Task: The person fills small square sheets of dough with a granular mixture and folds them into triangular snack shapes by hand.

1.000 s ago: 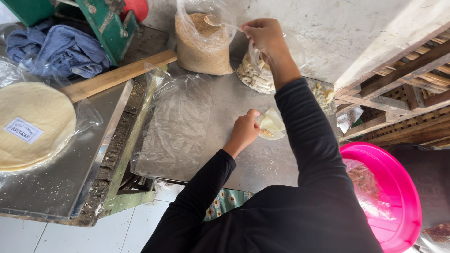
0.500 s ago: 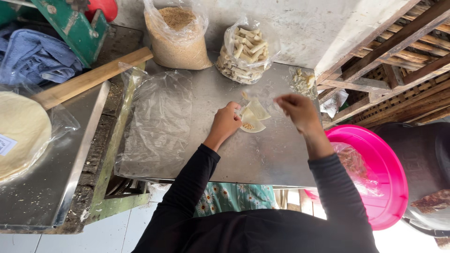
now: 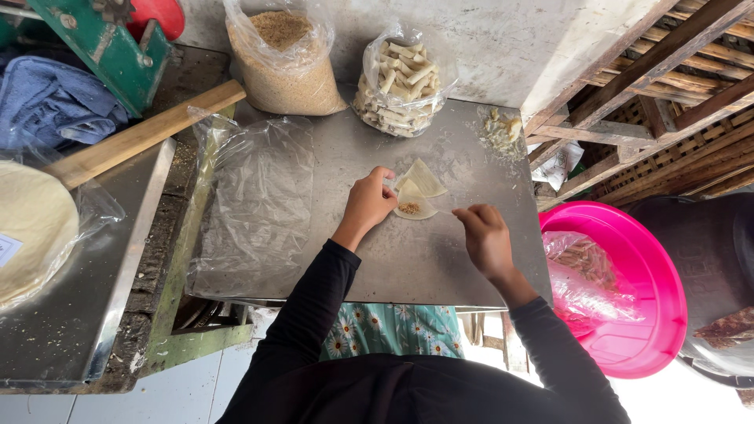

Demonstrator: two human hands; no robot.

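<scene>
A thin pale wrapper [image 3: 415,206] is laid flat on the metal table [image 3: 440,259], the landmark here, near the table's middle and toward its far half; a small heap of brown crumb filling [image 3: 409,208] sits on it. The left hand [image 3: 369,202] is pressed on the wrapper's left edge, fingers curled down, seemingly to pin the sheet so it does not slide. A second wrapper [image 3: 425,177] lies just beyond, touching or overlapping the first; which cannot be told. The right hand [image 3: 484,235] is held just right of the wrapper, fingers bunched narrow as in a pinch; whether anything is gripped cannot be told, though a thin pale strand is seen between it and the wrapper. Against the table's far edge, an open bag of brown crumbs [image 3: 283,63] and a bag of finished pale rolls [image 3: 400,78] are stood within reach, likely supply and output. A loose clump of scraps [image 3: 501,129] is left at the far right corner. A clear plastic sheet [image 3: 255,208] is spread over the table's left part. Off the right edge, lower down, a pink basin [image 3: 628,314] with a plastic bag in it is set. Left of the table, a stack of round wrappers [image 3: 31,235] in plastic is kept on another steel surface [image 3: 71,330], under a wooden handle [image 3: 141,133].
</scene>
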